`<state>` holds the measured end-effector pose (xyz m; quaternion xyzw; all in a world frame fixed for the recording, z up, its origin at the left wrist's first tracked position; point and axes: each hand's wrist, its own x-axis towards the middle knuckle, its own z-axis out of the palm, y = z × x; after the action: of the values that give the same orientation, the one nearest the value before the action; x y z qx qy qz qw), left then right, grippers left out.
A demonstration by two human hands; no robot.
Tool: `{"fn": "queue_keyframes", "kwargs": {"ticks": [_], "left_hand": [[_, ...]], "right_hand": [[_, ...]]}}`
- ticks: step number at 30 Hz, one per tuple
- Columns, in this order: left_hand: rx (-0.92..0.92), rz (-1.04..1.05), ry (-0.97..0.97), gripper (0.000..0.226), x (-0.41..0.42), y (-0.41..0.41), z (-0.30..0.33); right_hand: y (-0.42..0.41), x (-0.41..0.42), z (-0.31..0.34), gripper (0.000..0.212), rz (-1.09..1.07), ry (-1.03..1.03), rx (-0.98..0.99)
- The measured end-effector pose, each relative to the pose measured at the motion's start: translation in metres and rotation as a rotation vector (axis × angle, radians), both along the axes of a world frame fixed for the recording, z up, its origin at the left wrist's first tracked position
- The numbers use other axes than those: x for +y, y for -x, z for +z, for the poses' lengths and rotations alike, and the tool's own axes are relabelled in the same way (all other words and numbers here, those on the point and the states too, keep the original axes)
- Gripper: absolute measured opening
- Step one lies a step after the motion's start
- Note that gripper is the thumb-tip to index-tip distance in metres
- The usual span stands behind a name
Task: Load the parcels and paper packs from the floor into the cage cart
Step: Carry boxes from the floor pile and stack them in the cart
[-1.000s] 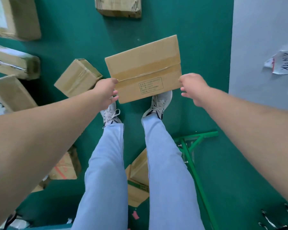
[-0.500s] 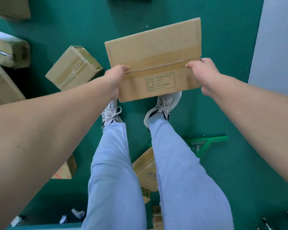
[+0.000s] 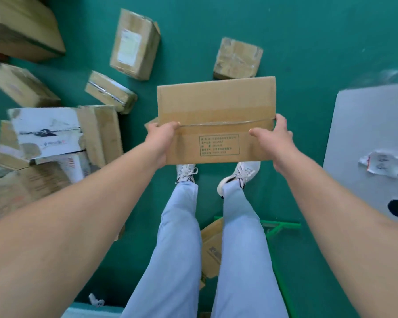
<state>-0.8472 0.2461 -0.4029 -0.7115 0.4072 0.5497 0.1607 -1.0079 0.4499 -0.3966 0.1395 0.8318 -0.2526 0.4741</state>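
Observation:
I hold a flat brown cardboard parcel (image 3: 216, 111) in the air above my feet, its taped seam and a green printed label facing up. My left hand (image 3: 160, 138) grips its left edge and my right hand (image 3: 275, 140) grips its right edge, thumbs on top. Several more parcels lie on the green floor: a tall one with a white label (image 3: 135, 43), a small taped one (image 3: 238, 58), a slim one (image 3: 110, 94) and a pile at the left (image 3: 55, 138). A green cart frame (image 3: 280, 226) shows low behind my legs, with a parcel (image 3: 210, 246) on it.
A grey panel (image 3: 372, 125) with a torn paper note (image 3: 380, 164) stands at the right. A large carton (image 3: 21, 28) fills the top left corner. My legs and white shoes (image 3: 186, 173) stand on open green floor in the middle.
The parcel has come up and farther from my body, held level in both hands. The view has swung, bringing the parcels at the left and top into sight.

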Motion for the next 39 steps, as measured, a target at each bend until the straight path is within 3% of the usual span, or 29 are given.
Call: {"fn": "queue_keyframes", "kwargs": {"ticks": [6, 11, 16, 20, 26, 30, 35, 39], "left_hand": [[0.065, 0.123, 0.108, 0.061, -0.044, -0.064, 0.172], [0.108, 0.223, 0.227, 0.064, -0.049, -0.118, 0.283], [0.145, 0.406, 0.293, 0.073, -0.028, -0.19, 0.378], [0.183, 0.578, 0.335, 0.067, 0.011, -0.245, 0.419], [0.134, 0.828, 0.361, 0.083, 0.076, -0.324, 0.444], [0.089, 0.973, 0.405, 0.074, 0.117, -0.382, 0.456], [0.044, 1.164, 0.427, 0.083, 0.168, -0.465, 0.462], [0.013, 1.312, 0.459, 0.075, 0.202, -0.521, 0.465]], "right_hand": [[-0.039, -0.067, 0.16, 0.083, 0.108, 0.1, 0.021], [-0.068, -0.103, 0.265, 0.073, 0.173, 0.219, 0.035], [-0.104, -0.126, 0.35, 0.068, 0.391, 0.317, 0.043], [-0.141, -0.14, 0.399, 0.061, 0.63, 0.317, 0.07], [-0.218, -0.163, 0.439, 0.081, 1.014, 0.29, 0.073], [-0.291, -0.176, 0.455, 0.084, 1.268, 0.286, 0.083], [-0.4, -0.183, 0.464, 0.081, 1.577, 0.306, 0.124], [-0.483, -0.181, 0.474, 0.083, 1.734, 0.359, 0.101]]}}
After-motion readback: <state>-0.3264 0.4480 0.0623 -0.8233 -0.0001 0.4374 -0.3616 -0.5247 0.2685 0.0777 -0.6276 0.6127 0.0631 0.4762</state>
